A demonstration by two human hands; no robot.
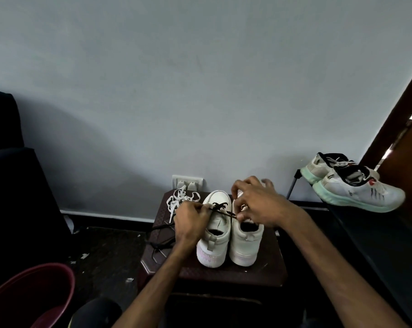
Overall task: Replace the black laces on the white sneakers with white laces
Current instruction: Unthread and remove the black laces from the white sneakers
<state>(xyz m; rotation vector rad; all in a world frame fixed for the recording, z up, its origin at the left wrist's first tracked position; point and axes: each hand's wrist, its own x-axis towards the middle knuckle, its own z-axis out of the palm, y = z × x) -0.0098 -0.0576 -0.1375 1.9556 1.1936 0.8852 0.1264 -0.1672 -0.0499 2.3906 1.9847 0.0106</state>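
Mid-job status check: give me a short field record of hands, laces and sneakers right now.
left hand: pinches the black lace threaded in the left white sneaker
right hand: pinches the same lace's other end, over the right white sneaker
loose black lace: lies on the left side of the brown plastic stool, outside both sneakers
white laces: piled at the stool's back left corner, untouched

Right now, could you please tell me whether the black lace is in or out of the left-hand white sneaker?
Partly in: the black lace crosses only the toe-end eyelets of the left-hand white sneaker.
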